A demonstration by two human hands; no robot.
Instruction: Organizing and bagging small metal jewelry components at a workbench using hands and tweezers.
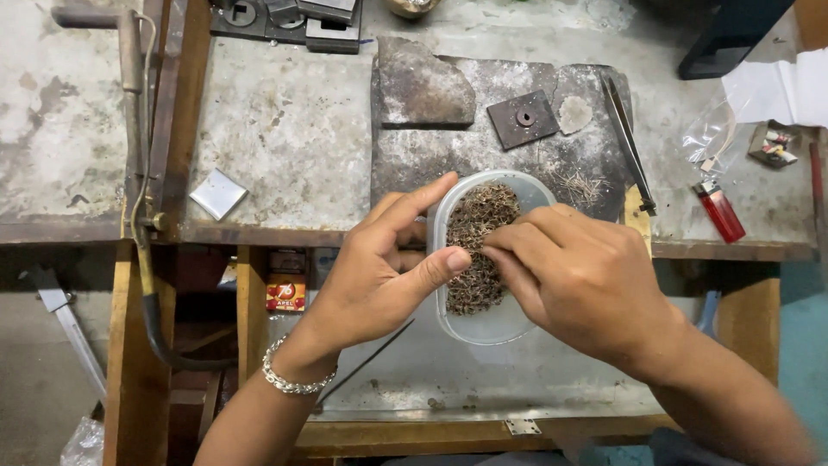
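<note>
Left hand [379, 267], chain bracelet at the wrist, curls around a translucent oval plastic tub [483, 259] held over the scarred metal bench [285, 138] (contents: fine brown wiry bits [479, 237]). Right hand [578, 276] angles inward, fingertips pinched among them.

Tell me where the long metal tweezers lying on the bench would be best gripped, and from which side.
Probably at mid-length, pinched across the two flat arms from above. The tweezers lie flat on the dark slab, running diagonally with the fine tip at the near end. That tip is too narrow to hold. Both the left hand and right hand are busy at the plastic tub.
</note>
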